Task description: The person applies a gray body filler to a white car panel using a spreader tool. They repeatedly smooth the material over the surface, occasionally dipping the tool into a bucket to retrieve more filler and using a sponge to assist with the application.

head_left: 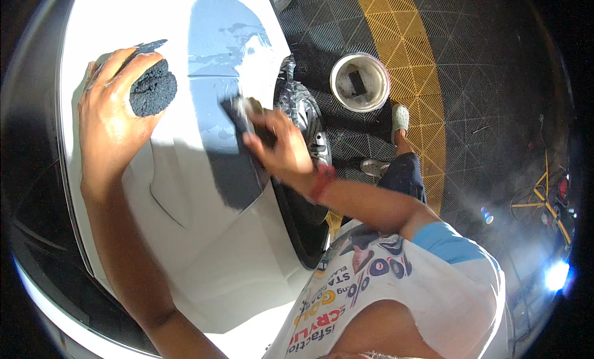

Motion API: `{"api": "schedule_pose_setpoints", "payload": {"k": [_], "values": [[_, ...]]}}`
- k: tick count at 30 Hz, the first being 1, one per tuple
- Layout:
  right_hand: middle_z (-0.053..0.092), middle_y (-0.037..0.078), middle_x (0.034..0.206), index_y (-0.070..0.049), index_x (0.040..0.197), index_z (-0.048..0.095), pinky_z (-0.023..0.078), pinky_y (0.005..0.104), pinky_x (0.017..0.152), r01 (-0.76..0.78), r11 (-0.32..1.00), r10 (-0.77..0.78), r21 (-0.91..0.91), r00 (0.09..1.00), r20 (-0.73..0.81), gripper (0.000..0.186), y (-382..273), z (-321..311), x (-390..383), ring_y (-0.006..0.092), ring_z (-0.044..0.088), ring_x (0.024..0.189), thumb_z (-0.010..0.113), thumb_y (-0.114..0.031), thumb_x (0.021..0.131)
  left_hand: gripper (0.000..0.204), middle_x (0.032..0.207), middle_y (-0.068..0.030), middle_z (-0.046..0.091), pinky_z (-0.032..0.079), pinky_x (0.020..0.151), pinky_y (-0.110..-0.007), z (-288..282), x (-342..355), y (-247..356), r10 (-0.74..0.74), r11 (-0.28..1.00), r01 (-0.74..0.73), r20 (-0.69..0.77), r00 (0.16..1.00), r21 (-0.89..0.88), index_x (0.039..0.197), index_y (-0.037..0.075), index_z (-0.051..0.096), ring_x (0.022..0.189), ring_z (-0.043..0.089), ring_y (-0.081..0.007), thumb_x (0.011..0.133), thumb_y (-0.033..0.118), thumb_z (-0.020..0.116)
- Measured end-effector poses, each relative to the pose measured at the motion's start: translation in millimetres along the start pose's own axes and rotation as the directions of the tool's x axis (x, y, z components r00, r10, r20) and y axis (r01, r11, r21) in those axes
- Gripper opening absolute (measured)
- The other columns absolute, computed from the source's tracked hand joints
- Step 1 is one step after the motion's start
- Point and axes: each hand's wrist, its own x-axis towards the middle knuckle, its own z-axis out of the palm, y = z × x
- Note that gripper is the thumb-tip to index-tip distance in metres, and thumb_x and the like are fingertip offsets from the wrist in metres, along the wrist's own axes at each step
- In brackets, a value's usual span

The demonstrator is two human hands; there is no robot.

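Observation:
My left hand (117, 105) is wrapped round a bunched dark grey cloth (153, 90) with a rough, towel-like weave. It rests over the white car panel (179, 136), near the panel's left edge. Wet sheen shows on its fingers. To the right, my right hand (281, 145) grips a dark flat block (235, 111), its edge against the panel; motion smears both, so the block's exact kind is unclear. A whitish wet film (257, 62) lies on the panel just beyond that hand. Dark shadow or reflection covers the panel beneath it.
A car wheel (306, 121) stands below the panel's right edge. On the dark floor tiles (458, 81) is a white bucket (360, 108) with a dark rectangular block (357, 82) inside. A can (487, 215), a yellow-legged stand (547, 201) and a bright lamp (557, 276) are farther right.

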Motion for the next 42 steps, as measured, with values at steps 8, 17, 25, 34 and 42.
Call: {"api": "schedule_pose_setpoints", "payload": {"k": [8,17,25,34,42], "values": [[0.078,0.027,0.097,-0.004,0.126,0.076,0.063,0.0474,0.08,-0.274,0.947,0.256,-0.168,0.959,-0.122,0.05,82.5,3.0,144.5,0.04,0.079,0.089,0.076,-0.043,0.096,0.052,0.121,-0.0076,0.075,0.056,0.1,-0.046,3.5,18.4,4.1,0.016,1.0,-0.014,-0.079,0.997,0.025,0.116,0.011,0.078,0.114,0.068,-0.0348,0.065,0.007,0.087],[0.07,0.025,0.133,-0.011,0.15,0.063,0.057,0.0469,0.103,0.064,0.988,-0.064,-0.14,0.998,0.002,0.054,42.8,-6.0,38.4,0.0418,0.07,0.119,0.074,-0.027,0.1,0.05,0.123,-0.0159,0.072,0.057,0.1,-0.047,-0.1,10.4,2.2,0.027,0.999,-0.027,0.013,1.0,-0.017,0.119,0.005,0.075,0.118,0.068,-0.036,0.07,0.003,0.085],[0.073,0.028,0.126,-0.012,0.149,0.064,0.055,0.0526,0.103,-0.103,0.991,0.1,-0.085,0.994,-0.043,0.054,91.7,8.9,115.7,0.0442,0.071,0.118,0.07,-0.032,0.099,0.051,0.121,-0.0159,0.074,0.051,0.111,-0.051,4.6,12.7,3.4,0.0,1.0,0.0,0.027,1.0,0.016,0.12,0.007,0.075,0.116,0.07,-0.0372,0.071,0.008,0.089],[0.076,0.03,0.094,-0.005,0.147,0.064,0.06,0.0481,0.088,-0.209,0.941,0.209,-0.266,0.978,-0.03,0.052,127.3,-2.4,203.5,0.0442,0.077,0.092,0.064,-0.034,0.104,0.053,0.122,-0.0122,0.075,0.04,0.122,-0.063,8.5,16.9,1.9,-0.028,1.0,0.027,-0.006,1.0,-0.012,0.118,0.013,0.077,0.116,0.072,-0.0352,0.067,0.01,0.092],[0.069,0.029,0.131,-0.002,0.146,0.064,0.054,0.0463,0.107,0.093,0.979,-0.104,-0.182,0.993,-0.05,0.053,83.5,8.9,106.9,0.0422,0.069,0.124,0.069,-0.033,0.103,0.058,0.123,-0.0093,0.076,0.038,0.124,-0.066,11.3,6.8,-0.8,-0.033,0.999,0.033,0.01,0.999,0.013,0.12,0.018,0.079,0.115,0.074,-0.0319,0.064,0.009,0.094]]}}
